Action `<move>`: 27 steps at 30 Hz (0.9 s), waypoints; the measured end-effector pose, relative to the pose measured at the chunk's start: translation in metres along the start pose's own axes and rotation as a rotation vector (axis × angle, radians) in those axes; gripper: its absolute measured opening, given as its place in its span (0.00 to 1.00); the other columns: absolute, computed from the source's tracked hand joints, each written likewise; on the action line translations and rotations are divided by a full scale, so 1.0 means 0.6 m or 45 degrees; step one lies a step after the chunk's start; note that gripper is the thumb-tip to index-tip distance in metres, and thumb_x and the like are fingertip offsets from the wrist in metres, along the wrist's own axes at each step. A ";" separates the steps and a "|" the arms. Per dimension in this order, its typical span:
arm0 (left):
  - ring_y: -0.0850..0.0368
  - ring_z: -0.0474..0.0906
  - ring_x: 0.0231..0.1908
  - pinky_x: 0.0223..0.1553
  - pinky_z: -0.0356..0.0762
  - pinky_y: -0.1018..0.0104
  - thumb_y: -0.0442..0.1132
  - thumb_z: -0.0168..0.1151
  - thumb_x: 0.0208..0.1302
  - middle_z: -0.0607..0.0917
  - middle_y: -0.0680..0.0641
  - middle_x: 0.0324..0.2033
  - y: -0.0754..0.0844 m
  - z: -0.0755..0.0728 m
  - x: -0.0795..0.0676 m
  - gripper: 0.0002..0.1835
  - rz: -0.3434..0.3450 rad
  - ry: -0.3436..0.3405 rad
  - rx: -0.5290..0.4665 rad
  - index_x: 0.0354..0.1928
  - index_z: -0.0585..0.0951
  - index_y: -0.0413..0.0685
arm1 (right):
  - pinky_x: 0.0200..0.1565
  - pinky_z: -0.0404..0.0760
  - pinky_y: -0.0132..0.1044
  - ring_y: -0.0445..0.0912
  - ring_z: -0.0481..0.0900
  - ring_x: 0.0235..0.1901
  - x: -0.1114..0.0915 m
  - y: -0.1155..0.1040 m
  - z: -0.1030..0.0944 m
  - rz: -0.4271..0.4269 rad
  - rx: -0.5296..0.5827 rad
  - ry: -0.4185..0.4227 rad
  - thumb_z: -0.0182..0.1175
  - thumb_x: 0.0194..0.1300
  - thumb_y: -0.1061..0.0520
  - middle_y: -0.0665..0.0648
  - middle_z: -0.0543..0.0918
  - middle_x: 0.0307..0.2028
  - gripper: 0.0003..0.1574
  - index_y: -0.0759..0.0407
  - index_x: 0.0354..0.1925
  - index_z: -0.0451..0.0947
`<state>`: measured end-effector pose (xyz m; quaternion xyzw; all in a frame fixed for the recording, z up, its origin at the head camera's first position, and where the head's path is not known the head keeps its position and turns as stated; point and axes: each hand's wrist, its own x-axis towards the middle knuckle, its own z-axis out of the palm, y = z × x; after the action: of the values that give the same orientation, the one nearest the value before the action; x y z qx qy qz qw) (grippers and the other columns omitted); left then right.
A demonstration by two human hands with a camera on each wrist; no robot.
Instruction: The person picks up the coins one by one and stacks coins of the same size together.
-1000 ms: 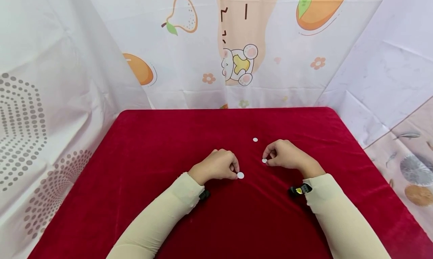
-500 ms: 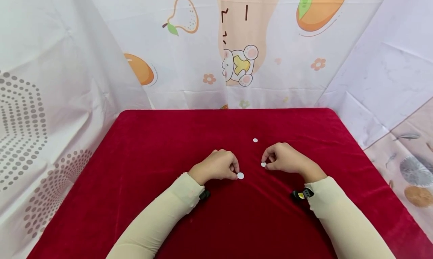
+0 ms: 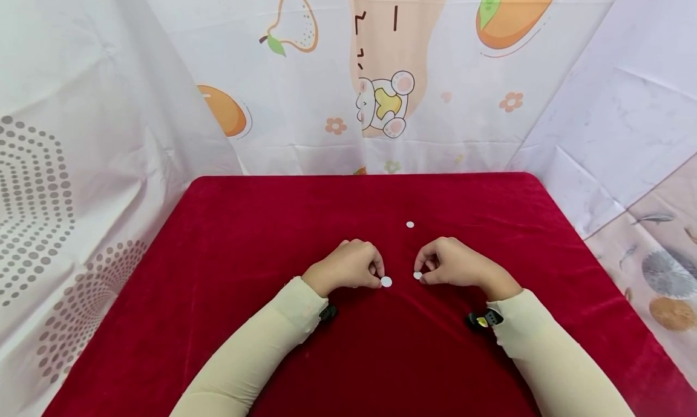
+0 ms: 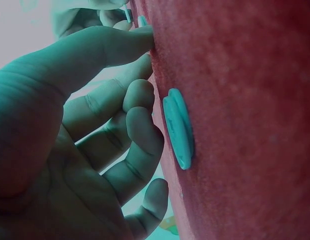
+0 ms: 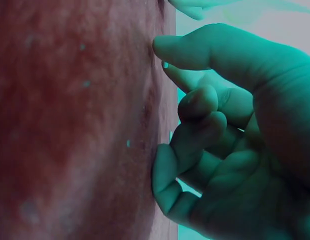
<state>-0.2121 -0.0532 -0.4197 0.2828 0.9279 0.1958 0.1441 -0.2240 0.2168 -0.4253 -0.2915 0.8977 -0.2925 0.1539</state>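
Observation:
My left hand (image 3: 350, 265) rests low over the red cloth, thumb and index fingertips pinching the near edge of a small white round disc (image 3: 386, 282) that lies flat. Beneath its curled fingers, the left wrist view shows two thin discs (image 4: 178, 129), one overlapping the other; the hand hides them from the head view. To the right, my right hand (image 3: 456, 264) pinches another white disc (image 3: 417, 275) between thumb and index finger, close above the cloth. Only a sliver of this disc (image 5: 165, 65) shows in the right wrist view. Its other fingers are curled in.
Farther back on the red tablecloth (image 3: 283, 217) lies one more white disc (image 3: 410, 224). Printed white curtains (image 3: 305, 102) stand along the table's back and sides. A black wrist strap (image 3: 484, 319) hangs under the right sleeve.
My right hand has moved left and nearer to the body with its disc, closing the gap to the left hand. The left hand and its disc stay in place.

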 end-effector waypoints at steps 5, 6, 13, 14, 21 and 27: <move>0.65 0.77 0.27 0.53 0.68 0.56 0.44 0.77 0.58 0.82 0.62 0.19 0.001 -0.002 0.000 0.04 -0.005 -0.001 -0.003 0.28 0.90 0.63 | 0.28 0.73 0.31 0.38 0.71 0.20 -0.001 -0.004 0.002 -0.004 0.001 -0.023 0.75 0.55 0.59 0.46 0.75 0.18 0.10 0.43 0.31 0.87; 0.65 0.77 0.27 0.53 0.68 0.56 0.44 0.77 0.58 0.82 0.62 0.19 0.001 -0.002 0.000 0.04 -0.004 0.000 -0.001 0.28 0.90 0.63 | 0.28 0.73 0.31 0.38 0.70 0.20 -0.001 -0.004 0.002 -0.008 0.005 -0.028 0.75 0.55 0.59 0.46 0.75 0.18 0.10 0.43 0.31 0.87; 0.66 0.77 0.27 0.52 0.69 0.57 0.44 0.78 0.57 0.82 0.62 0.19 0.001 -0.001 -0.001 0.05 -0.005 0.001 -0.007 0.28 0.89 0.63 | 0.27 0.73 0.31 0.38 0.71 0.20 -0.003 -0.005 0.005 0.001 0.031 -0.072 0.76 0.55 0.59 0.46 0.76 0.18 0.10 0.43 0.30 0.87; 0.66 0.77 0.27 0.53 0.68 0.57 0.44 0.78 0.57 0.82 0.62 0.19 0.001 -0.001 0.000 0.05 -0.004 0.000 -0.007 0.28 0.89 0.63 | 0.27 0.73 0.31 0.38 0.71 0.20 -0.003 -0.005 0.005 0.002 0.033 -0.075 0.76 0.55 0.59 0.46 0.76 0.18 0.10 0.43 0.30 0.86; 0.66 0.77 0.26 0.52 0.68 0.56 0.44 0.77 0.57 0.82 0.62 0.18 -0.001 0.000 0.001 0.04 0.005 -0.002 0.003 0.28 0.89 0.64 | 0.27 0.74 0.31 0.38 0.72 0.20 -0.002 -0.004 0.009 0.005 0.027 -0.077 0.77 0.54 0.59 0.46 0.76 0.18 0.11 0.42 0.30 0.86; 0.67 0.77 0.26 0.51 0.69 0.57 0.44 0.78 0.56 0.82 0.62 0.18 -0.002 0.001 0.002 0.06 0.000 0.012 0.005 0.27 0.88 0.65 | 0.28 0.74 0.31 0.39 0.72 0.21 -0.001 -0.005 0.009 -0.003 0.036 -0.078 0.77 0.54 0.59 0.46 0.76 0.19 0.11 0.43 0.31 0.86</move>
<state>-0.2136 -0.0531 -0.4207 0.2820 0.9290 0.1953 0.1391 -0.2200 0.2126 -0.4274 -0.2993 0.8880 -0.2961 0.1852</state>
